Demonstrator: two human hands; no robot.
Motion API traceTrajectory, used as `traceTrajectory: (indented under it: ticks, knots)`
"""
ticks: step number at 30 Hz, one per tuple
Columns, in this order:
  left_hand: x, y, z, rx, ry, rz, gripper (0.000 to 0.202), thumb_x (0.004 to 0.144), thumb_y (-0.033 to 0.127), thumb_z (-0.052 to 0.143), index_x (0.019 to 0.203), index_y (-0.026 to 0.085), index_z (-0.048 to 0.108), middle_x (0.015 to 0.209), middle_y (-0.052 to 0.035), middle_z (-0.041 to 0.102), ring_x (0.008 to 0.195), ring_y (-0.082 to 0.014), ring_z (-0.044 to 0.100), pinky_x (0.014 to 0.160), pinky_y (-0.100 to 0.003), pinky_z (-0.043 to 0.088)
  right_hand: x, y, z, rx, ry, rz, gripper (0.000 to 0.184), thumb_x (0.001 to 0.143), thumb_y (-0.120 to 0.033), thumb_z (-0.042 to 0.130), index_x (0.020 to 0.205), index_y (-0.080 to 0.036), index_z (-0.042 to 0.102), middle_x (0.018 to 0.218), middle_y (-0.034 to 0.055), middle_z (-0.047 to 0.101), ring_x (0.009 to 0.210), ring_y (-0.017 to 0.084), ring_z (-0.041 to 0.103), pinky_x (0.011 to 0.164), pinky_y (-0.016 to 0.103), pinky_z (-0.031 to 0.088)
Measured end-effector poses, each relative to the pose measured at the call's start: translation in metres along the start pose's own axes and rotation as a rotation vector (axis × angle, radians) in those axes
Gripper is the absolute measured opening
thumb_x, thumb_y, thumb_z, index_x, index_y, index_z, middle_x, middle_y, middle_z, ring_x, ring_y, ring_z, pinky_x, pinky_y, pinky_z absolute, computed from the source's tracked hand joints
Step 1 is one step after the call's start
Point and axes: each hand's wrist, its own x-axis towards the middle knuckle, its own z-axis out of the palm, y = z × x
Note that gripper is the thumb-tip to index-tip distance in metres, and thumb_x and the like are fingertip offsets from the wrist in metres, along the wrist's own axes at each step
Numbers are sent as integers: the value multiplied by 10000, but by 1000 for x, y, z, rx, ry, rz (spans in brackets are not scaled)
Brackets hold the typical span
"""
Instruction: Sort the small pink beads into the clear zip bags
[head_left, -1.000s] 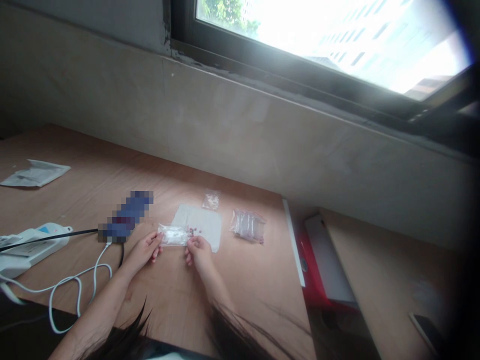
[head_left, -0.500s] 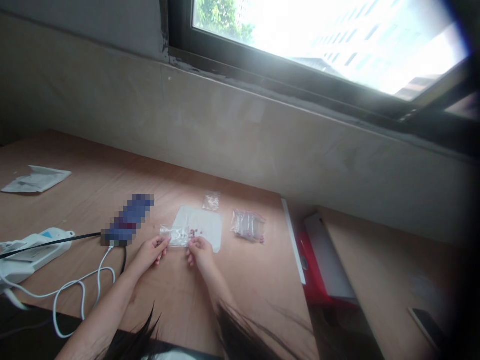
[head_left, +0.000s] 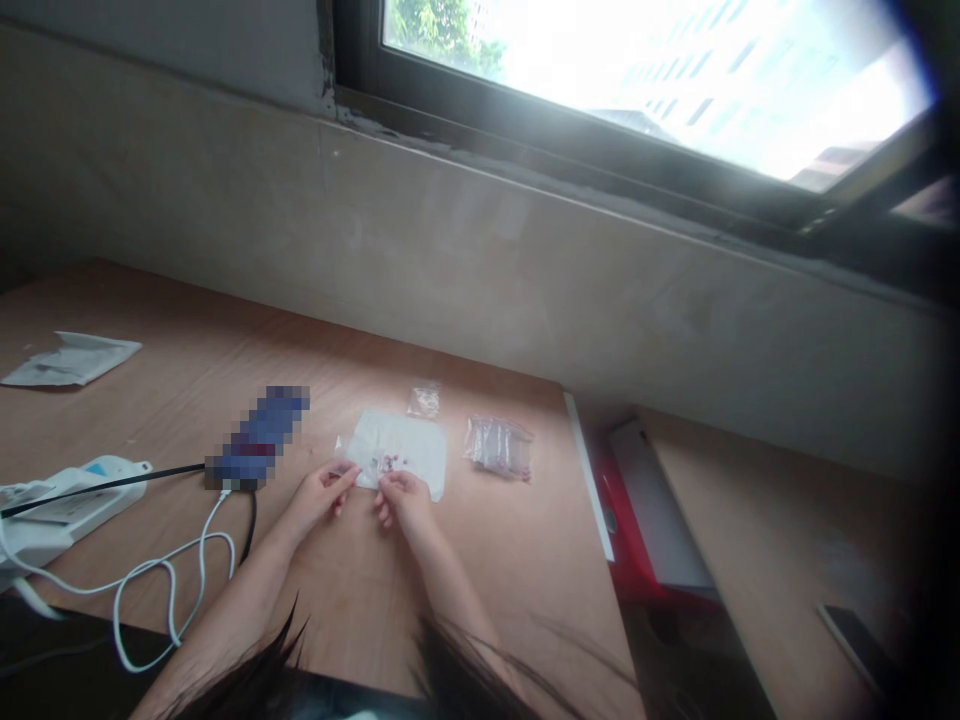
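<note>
A small clear plastic bag (head_left: 367, 467) is stretched between my hands over a white sheet (head_left: 427, 440); its outline is faint against the white. My left hand (head_left: 327, 492) pinches the bag's left side, thumb against fingers. At its right end, my right hand (head_left: 406, 498) has thumb and forefinger closed on the edge. Several tiny dark red pieces (head_left: 390, 462) lie just beyond my right fingertips, too small to identify. Behind the sheet is another small clear bag (head_left: 425, 400). To the right sits a stack of filled clear bags (head_left: 499, 448) with reddish edges.
On the left are a blurred-out phone-like object (head_left: 259, 440), a white power strip (head_left: 82, 510) and a looping white cable (head_left: 169, 570). A white packet (head_left: 75, 358) lies farther back. Right of the table (head_left: 540, 590) are a red item (head_left: 626, 530) and a second table (head_left: 750, 520) bearing a phone (head_left: 859, 640).
My left hand has moved right and slightly up, closer to my right hand, and the bag between them shows less plainly. The right hand has barely moved.
</note>
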Motion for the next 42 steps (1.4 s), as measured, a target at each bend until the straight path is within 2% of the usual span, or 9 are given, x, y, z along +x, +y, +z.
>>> traceTrajectory:
  ticks: [4, 10, 17, 24, 28, 31, 35, 39, 42]
  knots:
    - [3, 6, 7, 35, 22, 25, 308, 634, 454, 551, 621, 149, 506, 405, 89, 398, 314, -41, 349, 315, -147, 258, 2, 1, -1, 23, -15, 5, 262, 616, -374, 574, 706, -154, 464, 448, -46, 536, 296, 71, 448, 272, 164, 325]
    - [4, 21, 14, 70, 36, 54, 323, 622, 452, 553, 543, 148, 480, 387, 94, 366, 308, -38, 317, 320, -156, 227, 3, 3, -2, 35, 3, 25, 327, 586, -424, 597, 721, -155, 470, 430, -54, 526, 289, 70, 447, 285, 166, 325]
    - [4, 22, 7, 63, -31, 83, 295, 646, 442, 541, 673, 148, 541, 471, 77, 432, 328, -37, 338, 326, -159, 249, 3, 1, -2, 84, 24, -7, 353, 559, -433, 622, 726, -153, 485, 447, -41, 544, 307, 80, 471, 276, 161, 322]
    - [-5, 20, 2, 38, -40, 47, 313, 636, 427, 565, 749, 141, 623, 532, 33, 558, 366, -59, 402, 383, -187, 344, -2, -4, -4, 154, 9, -14, 351, 572, -425, 625, 732, -141, 495, 598, 39, 619, 420, 127, 564, 324, 186, 394]
    - [-17, 24, -3, 36, -179, -23, 380, 645, 397, 583, 923, 142, 633, 515, 22, 583, 442, -99, 483, 475, -211, 399, -7, -13, -4, 193, 111, -63, 318, 548, -367, 654, 701, -150, 481, 632, 39, 615, 465, 131, 572, 376, 212, 435]
    - [-23, 25, -15, -18, -301, -42, 409, 625, 355, 624, 979, 151, 612, 749, -39, 653, 611, -144, 559, 559, -232, 438, -11, -25, -10, 220, 187, -119, 258, 539, -303, 649, 689, -156, 499, 601, 3, 570, 454, 108, 536, 378, 213, 431]
    - [-22, 29, -35, -138, -260, -16, 414, 653, 352, 609, 1032, 187, 569, 1074, -75, 582, 902, -196, 537, 746, -274, 439, -16, -41, -24, 118, 271, -192, 157, 555, -254, 599, 676, -168, 548, 595, -11, 534, 460, 92, 473, 357, 196, 371]
    - [-19, 46, -30, -115, -189, 18, 389, 722, 440, 494, 986, 167, 578, 1006, -85, 605, 846, -183, 550, 757, -280, 428, -25, -49, -24, -114, 239, -301, 103, 575, -226, 579, 664, -186, 612, 669, 15, 592, 599, 133, 501, 461, 215, 376]
    - [-17, 60, -11, 44, -267, 71, 353, 720, 455, 478, 862, 160, 609, 814, -47, 627, 694, -157, 540, 674, -260, 422, -31, -52, -16, -165, 176, -326, 119, 594, -240, 585, 696, -194, 627, 699, 18, 613, 632, 139, 509, 523, 227, 373]
